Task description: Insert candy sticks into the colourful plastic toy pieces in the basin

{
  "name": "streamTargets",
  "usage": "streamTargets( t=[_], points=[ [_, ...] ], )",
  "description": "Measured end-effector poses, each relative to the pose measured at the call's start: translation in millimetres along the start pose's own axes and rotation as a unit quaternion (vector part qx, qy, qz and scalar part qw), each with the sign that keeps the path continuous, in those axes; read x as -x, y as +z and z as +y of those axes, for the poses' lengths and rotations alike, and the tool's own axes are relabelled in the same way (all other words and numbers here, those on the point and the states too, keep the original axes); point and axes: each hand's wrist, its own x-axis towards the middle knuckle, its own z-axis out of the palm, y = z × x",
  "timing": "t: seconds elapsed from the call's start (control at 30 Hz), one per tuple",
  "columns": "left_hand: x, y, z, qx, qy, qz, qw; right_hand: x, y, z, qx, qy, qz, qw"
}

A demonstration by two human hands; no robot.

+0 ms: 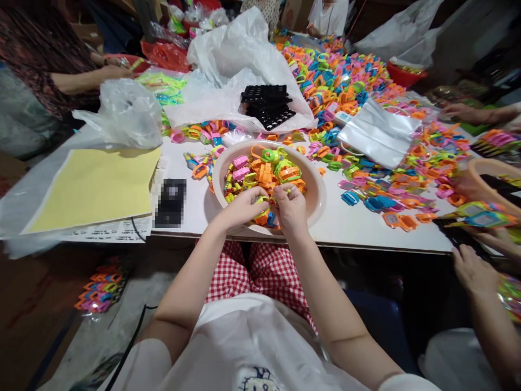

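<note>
A cream round basin (317,195) in front of me holds plastic toy pieces (265,172) in orange, pink, green and blue. Small yellow-and-red cylinders (233,190) lie along its left side. Over the near part of the basin, my left hand (246,206) is closed on a yellow-green plastic toy piece (264,205). Close beside it, my right hand (292,210) is closed with thumb and fingers pinched together. Whatever small thing is between those fingertips is too hidden to name.
Loose plastic toys (337,81) are heaped at the back right, with a white mask (378,133) on them. Black plastic racks (266,103) lie behind the basin. Yellow paper (95,187) and a dark blurred-out object (171,203) lie left. Co-workers' hands (476,271) work at both sides.
</note>
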Motion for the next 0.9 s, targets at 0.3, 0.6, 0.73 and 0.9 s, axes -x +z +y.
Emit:
streamTargets(
  t=[0.3,0.6,0.73,0.9],
  points=[
    [3,-0.8,8,0.03,-0.035,0.052,0.998,-3,-9,-5,-0.077,-0.007,-0.052,0.996],
    [2,-4.2,1,0.011,-0.015,0.065,0.998,-1,-23,-6,0.002,0.0,-0.115,0.993],
    [0,-3.8,-6,0.0,0.018,0.055,0.998,-4,-26,-8,0.017,0.004,-0.117,0.993],
    [-1,-3.2,-11,-0.02,0.035,0.031,0.999,-7,-27,-9,0.028,0.019,-0.123,0.992]
  ],
)
